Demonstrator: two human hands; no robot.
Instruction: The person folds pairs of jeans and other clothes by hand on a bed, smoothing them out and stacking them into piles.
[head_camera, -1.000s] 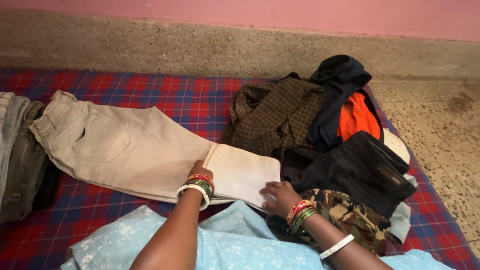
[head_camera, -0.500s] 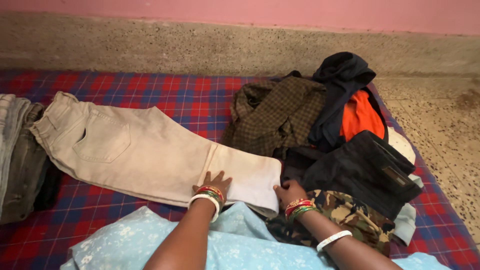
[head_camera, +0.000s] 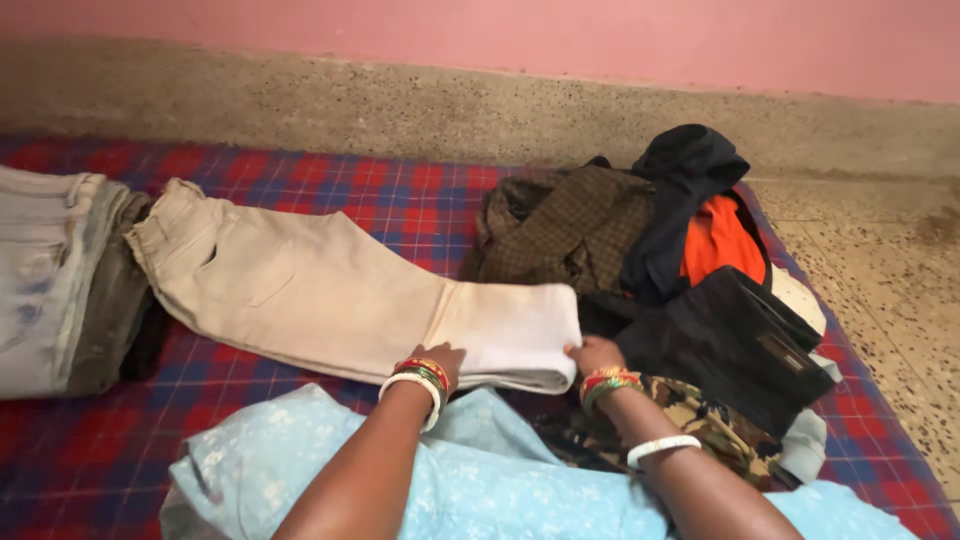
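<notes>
Beige trousers (head_camera: 300, 285) lie flat across a red and blue checked cloth (head_camera: 380, 195), waist to the left, with the leg end folded back into a paler flap (head_camera: 515, 330). My left hand (head_camera: 438, 358) rests on the near edge of the trousers at the start of the flap, fingers tucked at the edge. My right hand (head_camera: 593, 352) grips the folded end at its right corner. Both wrists wear red, green and white bangles.
A pile of clothes sits to the right: a brown checked shirt (head_camera: 570, 225), dark navy garment (head_camera: 690, 165), orange cloth (head_camera: 718, 240), black trousers (head_camera: 730, 340), camouflage fabric (head_camera: 700, 425). Folded grey jeans (head_camera: 55, 280) lie stacked at left. Light blue floral fabric (head_camera: 480, 480) covers my lap. Speckled stone floor (head_camera: 880, 270) lies beyond.
My hands slid from on top of the folded flap to its near and right edges. The view shifted, bringing the jeans stack at left further into view.
</notes>
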